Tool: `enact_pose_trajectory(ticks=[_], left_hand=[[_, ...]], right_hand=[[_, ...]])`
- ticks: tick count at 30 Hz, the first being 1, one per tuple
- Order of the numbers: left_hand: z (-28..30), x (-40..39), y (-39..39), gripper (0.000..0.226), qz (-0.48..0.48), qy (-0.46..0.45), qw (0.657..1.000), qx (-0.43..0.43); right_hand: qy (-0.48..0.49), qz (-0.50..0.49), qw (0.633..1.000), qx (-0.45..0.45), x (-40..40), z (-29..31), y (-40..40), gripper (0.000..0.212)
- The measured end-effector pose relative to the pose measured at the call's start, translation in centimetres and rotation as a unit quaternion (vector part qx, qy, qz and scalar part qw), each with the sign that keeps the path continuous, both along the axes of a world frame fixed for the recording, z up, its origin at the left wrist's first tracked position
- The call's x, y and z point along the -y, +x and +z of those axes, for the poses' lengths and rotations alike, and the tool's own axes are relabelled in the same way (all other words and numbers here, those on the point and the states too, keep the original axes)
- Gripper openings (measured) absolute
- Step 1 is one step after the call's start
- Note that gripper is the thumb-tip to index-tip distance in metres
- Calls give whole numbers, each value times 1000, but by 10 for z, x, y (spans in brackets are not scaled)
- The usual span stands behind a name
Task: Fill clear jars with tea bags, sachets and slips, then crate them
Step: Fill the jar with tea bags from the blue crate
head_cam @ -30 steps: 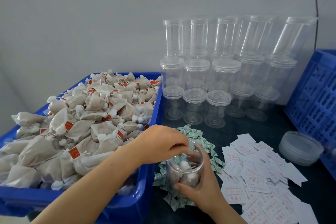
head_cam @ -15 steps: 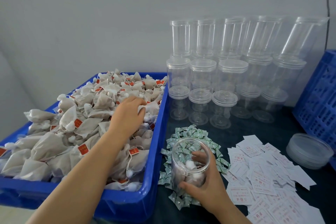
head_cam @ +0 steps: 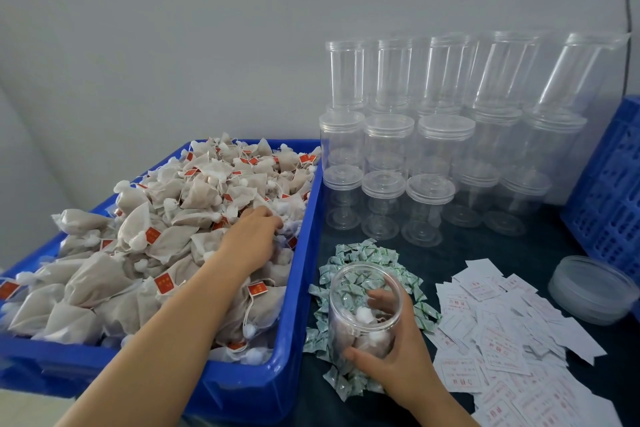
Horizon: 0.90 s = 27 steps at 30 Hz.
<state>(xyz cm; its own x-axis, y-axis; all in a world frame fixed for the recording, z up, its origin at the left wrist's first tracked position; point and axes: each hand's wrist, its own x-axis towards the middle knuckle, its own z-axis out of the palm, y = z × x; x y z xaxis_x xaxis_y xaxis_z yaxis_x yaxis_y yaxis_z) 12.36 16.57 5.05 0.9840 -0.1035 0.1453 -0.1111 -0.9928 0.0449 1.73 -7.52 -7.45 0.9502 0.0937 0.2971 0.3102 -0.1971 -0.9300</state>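
**Filling stage: gathering tea bags for the open jar**

The left hand lay on the heap of tea bags in the blue tub at the left, its fingers curled down into the bags at the far right part of the heap; whether they had closed on a bag could not be told. The right hand gripped the open jar, which stood just right of the tub on the pile of green-and-white sachets, thumb on the near wall and fingers wrapped behind.

Judged from this, the step in hand was loading tea bags: the jar held a few at its bottom, seemingly three or four, and was well under half full. The next move would call for lifting out one bag or a small bunch clear of tangled strings and tags, and carrying it over the tub wall to the jar mouth while the right hand held the jar steady.

Counts: one jar being filled; empty clear jars stacked at the far side, roughly fifteen showing, in about five columns and three tiers, the rear ones too transparent to count surely; one short stack of lids at the right. Tea bags, sachets and printed slips were too numerous and overlapped to count. One blue crate stood at the far right edge of the dark counter.
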Motion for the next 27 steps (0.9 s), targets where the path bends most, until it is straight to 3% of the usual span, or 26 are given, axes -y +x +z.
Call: enact_pose_trajectory(ticks=[4, 14, 27], left_hand=[[2, 4, 1, 20, 41, 1, 999, 9], [-2, 10, 1, 21, 54, 74, 995, 28], [14, -1, -7, 21, 48, -123, 982, 136]], right_hand=[[2, 2, 1000, -4, 0, 0, 0, 111], [0, -2, 1000, -4, 0, 0, 0, 113], [5, 4, 1000, -3, 0, -1, 1, 111]])
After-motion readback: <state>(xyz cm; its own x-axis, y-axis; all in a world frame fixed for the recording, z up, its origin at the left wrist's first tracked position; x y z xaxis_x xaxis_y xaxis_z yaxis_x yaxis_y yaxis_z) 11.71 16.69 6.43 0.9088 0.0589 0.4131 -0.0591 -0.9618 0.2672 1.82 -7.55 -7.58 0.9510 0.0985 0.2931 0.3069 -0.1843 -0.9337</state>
